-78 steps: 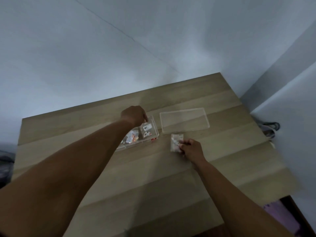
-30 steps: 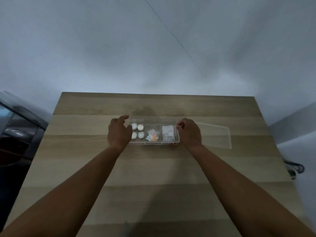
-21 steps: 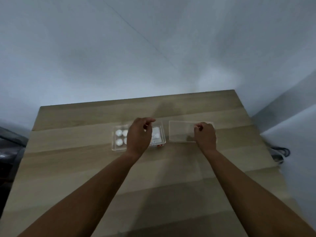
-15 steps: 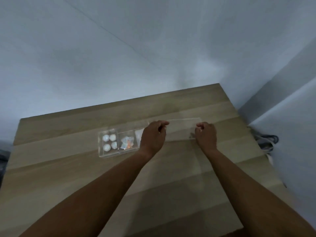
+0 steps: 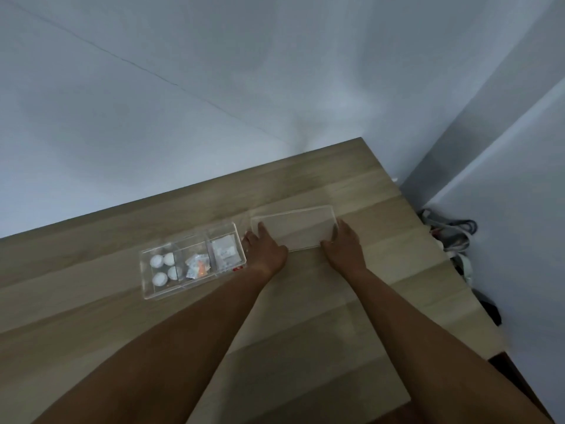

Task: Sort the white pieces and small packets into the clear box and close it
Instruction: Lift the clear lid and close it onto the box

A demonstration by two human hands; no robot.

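Observation:
The clear box (image 5: 146, 278) lies open on the wooden table, split into three compartments. Several round white pieces (image 5: 162, 266) fill its left compartment. Small packets with orange print (image 5: 197, 266) lie in the middle one, and a flat white packet (image 5: 224, 250) in the right one. The clear lid (image 5: 295, 229) lies flat on the table just right of the box. My left hand (image 5: 264, 249) grips the lid's left end, its fingers over the edge. My right hand (image 5: 344, 243) grips the lid's right end.
The wooden table (image 5: 305, 316) ends at a wall behind and at an edge on the right. Cables and a grey bundle (image 5: 449, 237) lie on the floor past that right edge.
A packet that my right hand held on the table is now in the box. Both hands left the box, went to the lid and took hold of its two ends. The view swung right.

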